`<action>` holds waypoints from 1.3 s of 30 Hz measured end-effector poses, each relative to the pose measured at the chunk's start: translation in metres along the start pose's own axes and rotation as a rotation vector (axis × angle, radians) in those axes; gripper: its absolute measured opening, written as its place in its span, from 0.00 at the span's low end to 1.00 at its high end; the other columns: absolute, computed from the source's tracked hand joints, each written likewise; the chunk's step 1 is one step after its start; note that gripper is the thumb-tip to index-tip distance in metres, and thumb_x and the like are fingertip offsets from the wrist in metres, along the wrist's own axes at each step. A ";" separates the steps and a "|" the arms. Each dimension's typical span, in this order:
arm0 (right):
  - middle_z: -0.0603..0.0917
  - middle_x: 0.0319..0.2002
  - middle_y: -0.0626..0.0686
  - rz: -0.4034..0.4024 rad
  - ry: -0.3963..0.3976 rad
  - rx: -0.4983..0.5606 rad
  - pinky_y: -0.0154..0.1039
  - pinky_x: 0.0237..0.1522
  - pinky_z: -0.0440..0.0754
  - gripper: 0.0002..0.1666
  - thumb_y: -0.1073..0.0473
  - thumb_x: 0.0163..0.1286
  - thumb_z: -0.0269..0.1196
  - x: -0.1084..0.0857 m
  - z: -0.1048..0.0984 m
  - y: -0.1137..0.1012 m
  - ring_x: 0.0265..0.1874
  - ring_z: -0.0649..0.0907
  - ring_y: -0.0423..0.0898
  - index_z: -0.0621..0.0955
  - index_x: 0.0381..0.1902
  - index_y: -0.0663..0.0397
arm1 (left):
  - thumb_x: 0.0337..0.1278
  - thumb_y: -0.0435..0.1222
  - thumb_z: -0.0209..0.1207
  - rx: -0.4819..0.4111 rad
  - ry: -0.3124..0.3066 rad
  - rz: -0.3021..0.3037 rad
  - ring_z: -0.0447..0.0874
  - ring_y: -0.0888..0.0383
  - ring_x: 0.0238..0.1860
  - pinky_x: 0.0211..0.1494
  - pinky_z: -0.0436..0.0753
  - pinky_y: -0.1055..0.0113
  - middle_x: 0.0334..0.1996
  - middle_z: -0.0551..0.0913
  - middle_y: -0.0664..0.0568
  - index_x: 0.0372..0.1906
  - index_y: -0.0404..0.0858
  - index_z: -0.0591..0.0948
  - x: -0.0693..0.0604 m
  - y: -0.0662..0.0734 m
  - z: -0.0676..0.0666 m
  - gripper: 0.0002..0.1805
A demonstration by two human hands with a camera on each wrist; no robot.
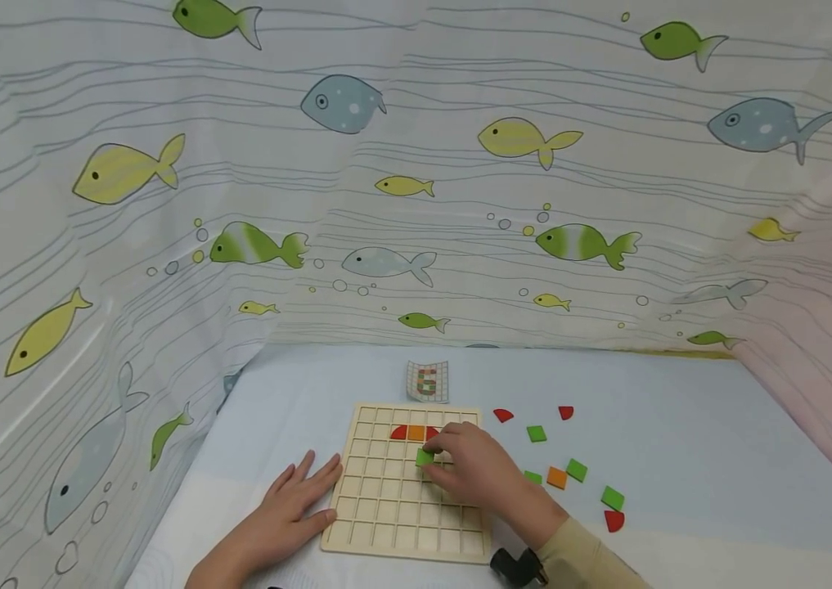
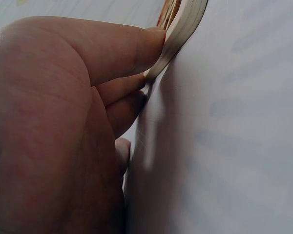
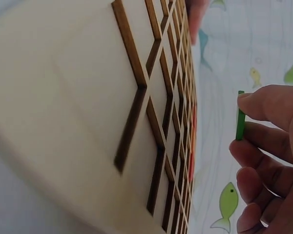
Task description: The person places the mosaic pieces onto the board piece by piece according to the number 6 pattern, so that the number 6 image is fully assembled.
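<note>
A wooden grid board (image 1: 386, 511) lies on the table, its cells bounded by raised strips. Three pieces sit in one of its upper rows: a red quarter-round tile (image 1: 399, 432), an orange square tile (image 1: 416, 433) and another red tile (image 1: 432, 432) partly behind fingers. My right hand (image 1: 476, 468) pinches a green square tile (image 3: 240, 117) between thumb and fingers, held above the board. At the board's left edge, my left hand (image 1: 290, 509) rests with fingers spread; in the left wrist view its thumb (image 2: 132, 48) touches the board's side.
Behind the board lies a small pattern card (image 1: 427, 382) showing a gridded figure. Loose tiles lie to the right, among them a green square (image 1: 613, 497), an orange square (image 1: 557, 478) and a red quarter-round (image 1: 613, 521). A fish-print curtain (image 1: 460, 204) surrounds the table.
</note>
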State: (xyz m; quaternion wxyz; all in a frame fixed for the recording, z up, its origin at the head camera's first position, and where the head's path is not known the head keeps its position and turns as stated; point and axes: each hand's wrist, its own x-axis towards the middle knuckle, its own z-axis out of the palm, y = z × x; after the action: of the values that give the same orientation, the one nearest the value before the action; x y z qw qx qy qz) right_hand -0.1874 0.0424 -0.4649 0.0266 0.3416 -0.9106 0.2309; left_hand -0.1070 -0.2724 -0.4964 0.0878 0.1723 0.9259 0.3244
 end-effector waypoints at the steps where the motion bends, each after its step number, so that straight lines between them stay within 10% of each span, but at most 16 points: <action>1: 0.83 0.40 0.38 0.002 -0.008 0.004 0.38 0.46 0.81 0.12 0.47 0.65 0.68 0.002 0.001 -0.001 0.42 0.80 0.39 0.88 0.44 0.43 | 0.69 0.51 0.56 0.001 0.001 -0.001 0.37 0.38 0.77 0.71 0.35 0.38 0.76 0.57 0.51 0.75 0.38 0.64 0.000 0.000 0.000 0.36; 39: 0.85 0.34 0.41 0.013 -0.101 -0.083 0.34 0.41 0.80 0.09 0.55 0.65 0.69 0.055 0.029 -0.013 0.37 0.81 0.39 0.89 0.41 0.47 | 0.68 0.49 0.57 0.020 -0.006 -0.036 0.37 0.41 0.77 0.73 0.35 0.41 0.76 0.57 0.53 0.75 0.39 0.64 0.000 -0.003 0.000 0.36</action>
State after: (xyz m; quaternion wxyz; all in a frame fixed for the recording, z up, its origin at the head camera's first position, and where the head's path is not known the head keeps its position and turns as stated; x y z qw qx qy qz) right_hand -0.2185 -0.0126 -0.4741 -0.0069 0.3456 -0.9218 0.1756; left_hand -0.1079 -0.2741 -0.4981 0.0946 0.1573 0.9319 0.3129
